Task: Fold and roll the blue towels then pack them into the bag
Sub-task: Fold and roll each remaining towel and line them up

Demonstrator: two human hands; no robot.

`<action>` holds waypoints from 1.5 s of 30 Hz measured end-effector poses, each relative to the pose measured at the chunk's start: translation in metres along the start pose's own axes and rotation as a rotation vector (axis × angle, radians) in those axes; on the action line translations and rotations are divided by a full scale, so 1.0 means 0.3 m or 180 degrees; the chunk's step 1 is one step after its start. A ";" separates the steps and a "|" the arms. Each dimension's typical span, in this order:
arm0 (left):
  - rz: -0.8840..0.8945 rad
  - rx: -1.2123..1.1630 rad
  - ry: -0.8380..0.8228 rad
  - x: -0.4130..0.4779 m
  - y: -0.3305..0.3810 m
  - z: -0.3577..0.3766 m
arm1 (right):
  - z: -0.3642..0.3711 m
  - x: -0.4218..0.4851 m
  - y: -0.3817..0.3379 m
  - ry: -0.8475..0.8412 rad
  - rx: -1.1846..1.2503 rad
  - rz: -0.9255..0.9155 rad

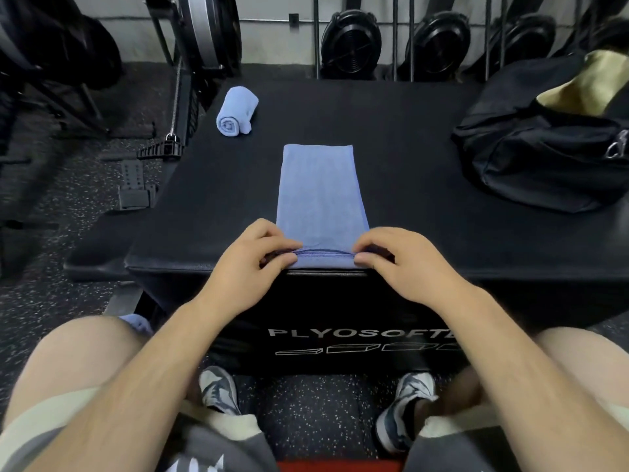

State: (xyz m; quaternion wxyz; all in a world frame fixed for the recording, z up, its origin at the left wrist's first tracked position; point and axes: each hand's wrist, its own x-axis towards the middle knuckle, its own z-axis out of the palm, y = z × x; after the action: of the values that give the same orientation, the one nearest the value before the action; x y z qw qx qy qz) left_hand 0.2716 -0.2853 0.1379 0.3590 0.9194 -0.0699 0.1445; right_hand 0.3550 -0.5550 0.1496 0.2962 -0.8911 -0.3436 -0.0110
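Note:
A blue towel (320, 185), folded into a long narrow strip, lies on the black plyo box (401, 137) and runs away from me. My left hand (253, 257) pinches its near left corner. My right hand (396, 258) pinches its near right corner, and the near edge is turned up into a small first fold between them. A rolled blue towel (236, 112) lies at the box's far left. The black duffel bag (544, 141) sits open at the right, showing a pale lining. Another bit of blue cloth (138, 323) shows by my left knee.
Rowing machine parts (163, 148) stand on the speckled rubber floor to the left of the box. Black fan-like machines (350, 42) line the back wall. My knees and shoes are below the box's near edge.

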 end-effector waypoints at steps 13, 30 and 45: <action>0.0577 0.0616 -0.0280 -0.004 -0.083 -0.033 | 0.014 -0.029 0.041 -0.0045 -0.0567 -0.0476; -0.0444 -0.0066 0.0190 0.043 -0.022 -0.002 | 0.035 0.029 -0.026 0.0091 -0.0021 0.0460; -0.0034 0.0333 -0.0218 0.030 -0.050 -0.036 | 0.003 0.007 -0.003 0.0027 0.0062 0.0242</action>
State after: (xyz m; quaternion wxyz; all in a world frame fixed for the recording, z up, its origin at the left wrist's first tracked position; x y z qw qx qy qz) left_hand 0.2811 -0.2672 0.1387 0.3086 0.9417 -0.0695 0.1144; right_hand 0.3558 -0.5526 0.1498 0.3065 -0.9006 -0.3084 -0.0001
